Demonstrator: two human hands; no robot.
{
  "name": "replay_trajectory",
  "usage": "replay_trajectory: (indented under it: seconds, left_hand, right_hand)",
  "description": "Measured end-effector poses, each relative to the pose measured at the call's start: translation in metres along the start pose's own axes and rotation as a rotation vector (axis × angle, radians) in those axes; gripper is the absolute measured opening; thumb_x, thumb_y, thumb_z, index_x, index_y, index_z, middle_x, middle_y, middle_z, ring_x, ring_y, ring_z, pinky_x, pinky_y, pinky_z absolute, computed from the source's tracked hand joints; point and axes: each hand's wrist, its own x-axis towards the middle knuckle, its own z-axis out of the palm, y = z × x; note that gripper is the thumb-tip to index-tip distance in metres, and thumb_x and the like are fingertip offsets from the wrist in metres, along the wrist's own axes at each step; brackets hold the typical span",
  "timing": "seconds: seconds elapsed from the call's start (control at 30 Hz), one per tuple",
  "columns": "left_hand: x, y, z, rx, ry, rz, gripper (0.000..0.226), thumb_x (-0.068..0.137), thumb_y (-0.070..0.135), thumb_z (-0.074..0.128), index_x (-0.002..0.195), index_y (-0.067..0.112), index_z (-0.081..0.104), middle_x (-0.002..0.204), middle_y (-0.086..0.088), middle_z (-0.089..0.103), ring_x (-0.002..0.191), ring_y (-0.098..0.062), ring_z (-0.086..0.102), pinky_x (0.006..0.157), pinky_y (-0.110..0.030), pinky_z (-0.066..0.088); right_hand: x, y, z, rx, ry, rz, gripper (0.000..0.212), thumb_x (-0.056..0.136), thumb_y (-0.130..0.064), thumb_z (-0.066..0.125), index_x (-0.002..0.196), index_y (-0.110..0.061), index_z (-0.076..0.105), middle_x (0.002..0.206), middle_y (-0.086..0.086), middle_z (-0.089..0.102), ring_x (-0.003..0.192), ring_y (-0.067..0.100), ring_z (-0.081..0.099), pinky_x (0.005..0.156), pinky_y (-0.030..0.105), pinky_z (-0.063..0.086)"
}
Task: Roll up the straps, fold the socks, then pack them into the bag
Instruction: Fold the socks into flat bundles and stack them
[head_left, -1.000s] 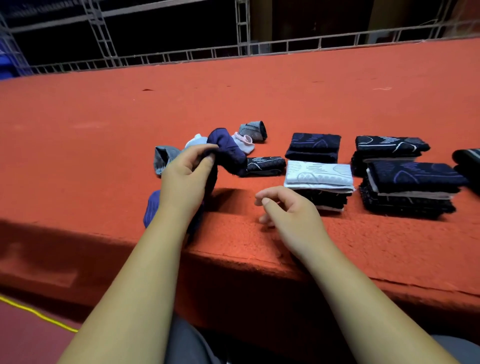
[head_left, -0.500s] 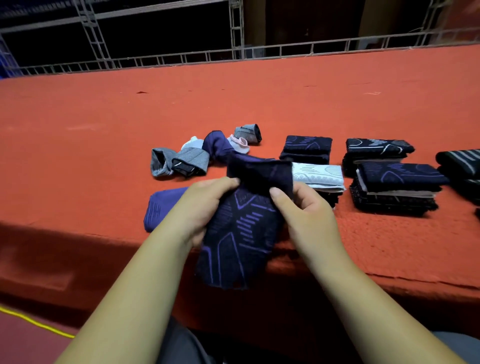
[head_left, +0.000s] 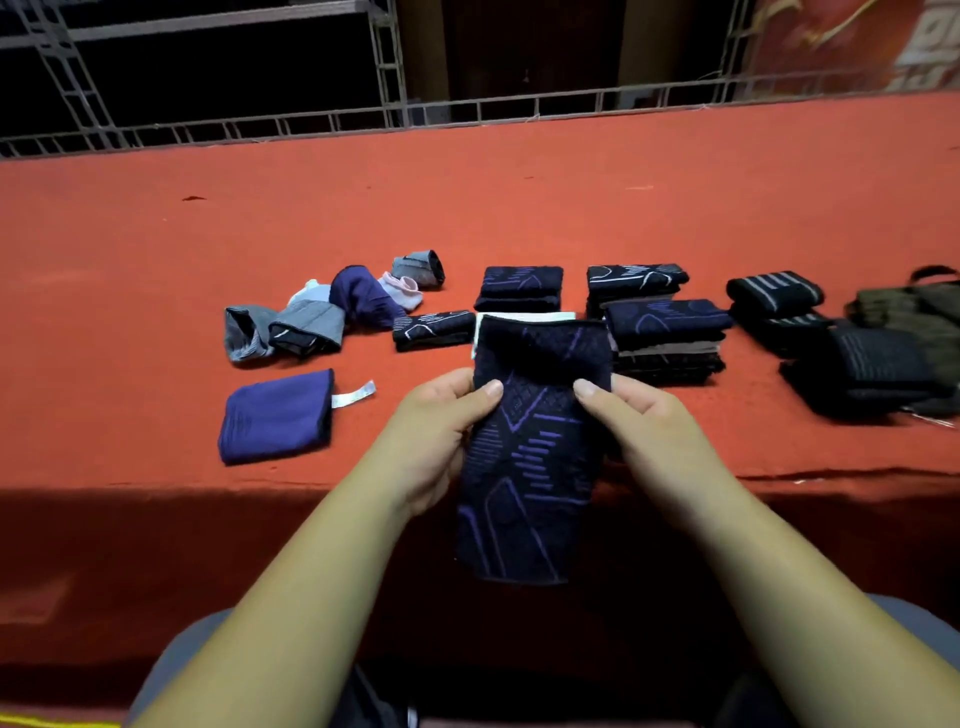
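- Holding things flat is the plan, so at the far left a folded purple sock (head_left: 278, 415) lies square on the red tabletop (head_left: 130, 291), with its little white tag (head_left: 354, 396) poking out the side.
- Behind it is a messy pile of socks (head_left: 332, 312), grey, purple and pink, all soft and crumpled. I think these are not folded yet, so they wait there.
- My left hand (head_left: 441, 431) pinches the left edge of a dark sock (head_left: 530, 447), thumb on top.
- The dark sock hangs down in front of me, off the tabletop edge, between both hands. It is knitted and bumpy, almost black, with purple lines and zigzags. I hold it by both sides so it stays flat and straight, ready to fold, I think.
- My right hand (head_left: 639, 431) is clamped on the right edge the same way, thumb on top.
- Behind the sock, folded stacks (head_left: 665, 332) sit in neat blocks, dark with pale lines. They are kept apart from the messy pile so I know which ones are done.
- Farther right are rolled straps (head_left: 779, 296), dark with grey stripes, thick and round.
- At the far right edge is something olive green and floppy, maybe the bag (head_left: 919, 312). It is blurry, so I cannot be sure.
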Motion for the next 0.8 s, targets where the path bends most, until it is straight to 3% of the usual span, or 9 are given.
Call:
replay_trajectory:
  seconds: [0.07,0.13,0.23,0.3,0.43,0.57,0.8]
  left_hand:
    - [0.003,-0.007,0.008,0.026,0.004,0.011,0.026,0.108,0.011,0.057,0.128,0.0,0.068,0.125,-0.029,0.072,0.109,-0.037,0.072,0.091,-0.045,0.062]
    - [0.005,-0.012,0.014,0.102,0.033,0.026,0.023,0.107,0.014,0.06,0.123,0.001,0.07,0.119,-0.03,0.073,0.097,-0.033,0.072,0.076,-0.038,0.062]
    - [0.011,-0.02,0.013,0.276,0.058,0.049,0.02,0.104,0.024,0.067,0.113,0.007,0.073,0.092,-0.023,0.071,0.073,-0.025,0.06,0.059,-0.03,0.048]
    - [0.012,-0.022,0.01,0.31,0.077,0.04,0.023,0.103,0.025,0.068,0.11,0.003,0.072,0.077,-0.016,0.059,0.063,-0.018,0.048,0.052,-0.025,0.039]
    - [0.007,-0.015,0.007,0.233,0.084,-0.014,0.018,0.105,0.022,0.065,0.108,0.005,0.071,0.086,-0.014,0.072,0.058,-0.015,0.062,0.049,-0.02,0.045]
    - [0.008,-0.016,0.003,0.184,0.098,-0.04,0.018,0.106,0.026,0.063,0.106,0.01,0.073,0.098,-0.011,0.077,0.085,-0.023,0.071,0.075,-0.035,0.06]
    - [0.01,-0.02,0.002,0.162,0.132,-0.014,0.022,0.106,0.026,0.063,0.11,0.007,0.074,0.1,-0.013,0.078,0.085,-0.023,0.071,0.076,-0.035,0.06]
  right_hand:
    - [-0.005,0.008,-0.012,-0.023,0.025,0.021,0.029,0.108,-0.026,0.062,0.111,0.002,0.072,0.095,0.036,0.071,0.081,0.026,0.057,0.074,0.042,0.045]
    - [-0.008,0.012,-0.019,-0.028,0.057,0.049,0.025,0.107,-0.021,0.062,0.107,0.002,0.073,0.083,0.022,0.068,0.074,0.025,0.054,0.067,0.038,0.044]
    - [-0.008,0.014,-0.025,-0.055,0.088,0.066,0.019,0.106,-0.019,0.063,0.106,-0.007,0.077,0.083,0.005,0.076,0.072,0.015,0.064,0.067,0.029,0.048]
    - [-0.007,0.012,-0.025,-0.067,0.06,0.089,0.018,0.108,-0.012,0.058,0.101,-0.01,0.074,0.068,-0.009,0.071,0.057,0.002,0.061,0.056,0.018,0.047]
    - [-0.005,0.011,-0.026,-0.061,-0.019,0.143,0.016,0.107,-0.008,0.056,0.11,0.0,0.07,0.065,-0.009,0.068,0.056,0.005,0.061,0.06,0.023,0.053]
    - [-0.001,0.011,-0.029,-0.053,-0.029,0.186,0.019,0.106,-0.007,0.057,0.116,0.001,0.069,0.07,-0.006,0.069,0.06,0.008,0.06,0.069,0.032,0.056]
    - [0.003,0.009,-0.032,-0.03,-0.153,0.213,0.028,0.102,-0.006,0.065,0.13,-0.004,0.066,0.118,0.015,0.078,0.094,0.019,0.072,0.085,0.037,0.058]
